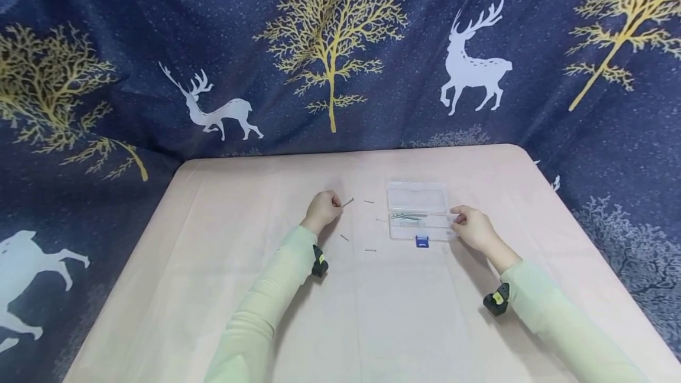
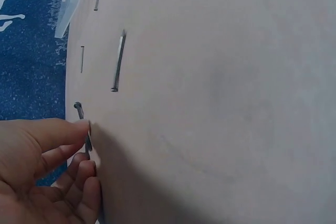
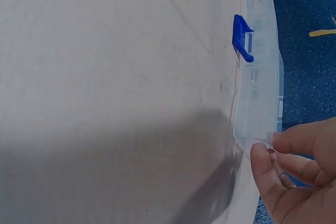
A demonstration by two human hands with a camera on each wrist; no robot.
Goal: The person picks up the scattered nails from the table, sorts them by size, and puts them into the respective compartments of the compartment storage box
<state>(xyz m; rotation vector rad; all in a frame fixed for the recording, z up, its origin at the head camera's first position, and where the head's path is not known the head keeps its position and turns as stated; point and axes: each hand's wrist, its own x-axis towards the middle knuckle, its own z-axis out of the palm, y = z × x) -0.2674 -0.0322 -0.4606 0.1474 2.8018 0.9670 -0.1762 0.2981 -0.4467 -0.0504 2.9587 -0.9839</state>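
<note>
My left hand [image 1: 323,210] pinches a nail [image 1: 348,201] between thumb and fingers, its head pointing away from the hand. In the left wrist view the same nail [image 2: 79,109] shows above the thumb, its lower part partly hidden by the fingers. At the table's right, my right hand [image 1: 473,228] grips the right end of a clear plastic box [image 1: 396,233]. The thumb and fingertips [image 3: 283,141] sit at its corner in the right wrist view. The box lies open, its lid [image 1: 417,198] tipped back, with several long nails [image 1: 407,216] in the rear compartment.
Several loose nails lie between my left hand and the box, among them a nearer nail [image 1: 370,250], a farther nail [image 1: 369,201] and one by the left wrist [image 1: 344,237]. A blue latch [image 1: 422,242] juts from the box's front. Behind the table [image 1: 223,194] hangs a dark blue cloth [image 1: 393,123].
</note>
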